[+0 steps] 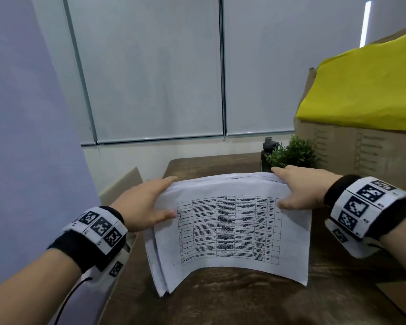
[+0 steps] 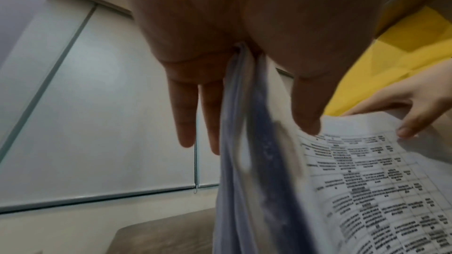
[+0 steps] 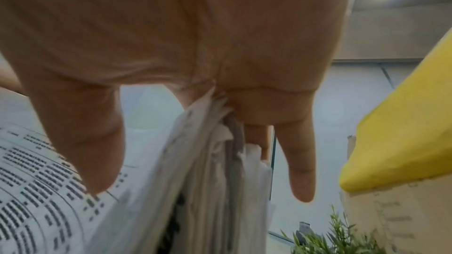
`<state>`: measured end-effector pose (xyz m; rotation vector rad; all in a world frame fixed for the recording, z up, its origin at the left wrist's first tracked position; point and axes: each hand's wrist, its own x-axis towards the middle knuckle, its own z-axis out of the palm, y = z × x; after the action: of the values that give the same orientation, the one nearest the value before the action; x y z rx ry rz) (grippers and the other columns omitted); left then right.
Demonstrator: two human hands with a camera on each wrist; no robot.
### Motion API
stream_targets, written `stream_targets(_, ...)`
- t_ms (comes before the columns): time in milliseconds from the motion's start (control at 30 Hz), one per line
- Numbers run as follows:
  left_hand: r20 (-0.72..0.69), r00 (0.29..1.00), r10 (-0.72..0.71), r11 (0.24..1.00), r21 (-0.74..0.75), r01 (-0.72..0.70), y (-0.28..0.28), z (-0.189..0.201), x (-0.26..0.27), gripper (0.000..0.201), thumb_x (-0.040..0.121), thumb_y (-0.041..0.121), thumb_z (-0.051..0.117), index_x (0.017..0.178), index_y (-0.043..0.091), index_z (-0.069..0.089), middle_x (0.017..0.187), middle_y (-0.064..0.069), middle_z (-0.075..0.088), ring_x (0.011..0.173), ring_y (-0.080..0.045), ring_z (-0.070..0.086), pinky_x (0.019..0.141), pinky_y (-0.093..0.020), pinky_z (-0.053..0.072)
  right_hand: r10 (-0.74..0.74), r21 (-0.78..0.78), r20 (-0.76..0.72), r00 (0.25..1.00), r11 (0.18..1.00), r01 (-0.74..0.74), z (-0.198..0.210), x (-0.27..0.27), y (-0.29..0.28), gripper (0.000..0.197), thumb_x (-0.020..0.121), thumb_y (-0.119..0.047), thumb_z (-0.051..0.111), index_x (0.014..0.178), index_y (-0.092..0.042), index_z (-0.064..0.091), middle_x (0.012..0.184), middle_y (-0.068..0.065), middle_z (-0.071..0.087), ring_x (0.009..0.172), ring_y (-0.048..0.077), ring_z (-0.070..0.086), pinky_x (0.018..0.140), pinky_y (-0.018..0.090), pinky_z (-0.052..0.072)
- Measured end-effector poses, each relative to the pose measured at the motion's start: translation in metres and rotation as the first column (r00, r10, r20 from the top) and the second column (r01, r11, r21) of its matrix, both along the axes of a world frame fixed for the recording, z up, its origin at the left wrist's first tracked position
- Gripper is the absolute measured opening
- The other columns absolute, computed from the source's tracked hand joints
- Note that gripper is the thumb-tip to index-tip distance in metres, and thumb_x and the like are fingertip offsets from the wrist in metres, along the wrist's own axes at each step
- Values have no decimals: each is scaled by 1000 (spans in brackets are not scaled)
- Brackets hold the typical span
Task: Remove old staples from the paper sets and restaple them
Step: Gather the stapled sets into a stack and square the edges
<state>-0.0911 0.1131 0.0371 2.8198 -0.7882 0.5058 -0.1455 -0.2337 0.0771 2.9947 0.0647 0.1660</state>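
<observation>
The stack of papers (image 1: 230,221) hangs between the two hands above the wooden table (image 1: 220,301), its upper edge caught at either end and its lower part drooping toward the person. The left hand (image 1: 141,205) takes the stack's left upper corner, the right hand (image 1: 300,191) its right upper corner — the sheets sag in a shallow arch between them, and the bottom edge bows upward in the middle. The stack's long axis runs side to side, from one hand to the other; the printed face with its ruled table of text is turned up and toward the person, and the rows read across that same axis. At the left side of the stack the lower sheets fan out a little, their edges stepped one behind another.

Each hand pinches the paper: the thumb lies on the printed top sheet, the fingers go behind the stack. In the left wrist view the left hand's fingers (image 2: 186,115) run nearly straight down the back of the sheets, the thumb pressing on the front. In the right wrist view the sheet edges wedge into the crook between thumb and fingers — several layers are visible there.

Beyond the stack, past its right upper corner, stand a small green plant (image 1: 293,152) and a dark bottle (image 1: 267,151); right of these rises a cardboard box (image 1: 338,148) with a yellow sheet (image 1: 366,85) over it.
</observation>
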Motion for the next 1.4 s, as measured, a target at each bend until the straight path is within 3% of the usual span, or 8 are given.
stream_targets(200,81,988,-130,927,-344,150,5,-17,2,34,87,9,70,119,18,67,102,28,66,99,4,60,93,-27,48,-54,-158,-1,999,986,53,-1,8,10,81,75,-59,60,141,-23,30,131,5,42,120,26,46,102,51,40)
stream_targets(400,75,984,-160,841,-512,176,12,-33,-1,55,84,-12,65,99,41,63,92,45,62,90,15,63,79,-3,46,234,-171,16,972,959,-228,-4,23,77,102,70,-63,69,151,-29,17,151,1,32,140,22,29,115,62,11)
stream_targets(500,124,984,-127,865,-472,171,16,-33,-11,37,82,6,73,102,36,62,95,26,66,88,-5,66,78,-24,54,254,-67,44,966,966,-251,-6,23,95,50,74,-52,75,113,-27,57,100,-5,64,91,19,61,86,38,51)
stream_targets(633,101,994,52,849,-528,9,21,-42,-21,73,67,29,89,119,46,41,112,26,53,101,-9,58,87,-34,53,289,31,155,945,954,-297,1,11,86,26,74,-44,77,77,-31,55,77,-10,63,73,15,59,62,27,43)
stream_targets(733,-62,988,140,607,-783,-135,11,-44,-25,103,59,28,93,138,36,29,128,15,43,110,-14,54,92,-41,53,202,267,209,957,929,-255,15,3,59,31,67,-39,84,61,-28,56,58,-9,60,58,9,56,51,25,37)
stream_targets(1000,-167,816,-554,-29,-975,-219,-34,-23,-18,96,43,42,98,123,9,57,103,-12,73,89,-26,72,71,-37,60,152,974,207,966,62,-218,1,-35,20,18,75,7,72,90,11,64,80,18,72,70,23,70,59,24,56)
stream_targets(1167,-60,983,-173,170,-985,-31,-88,23,-33,14,92,15,66,105,15,63,101,-8,70,94,-26,67,84,-33,54,-135,940,340,931,18,-341,-17,-29,40,21,77,-4,77,97,-3,71,91,16,74,83,30,71,78,43,58)
stream_targets(1400,93,995,-23,178,-979,96,-112,35,-63,51,76,35,79,117,29,50,107,8,68,96,-13,68,89,-36,55,-85,859,511,855,52,-509,-50,-40,72,43,81,-15,76,119,-23,58,107,-7,71,98,3,67,84,26,52)
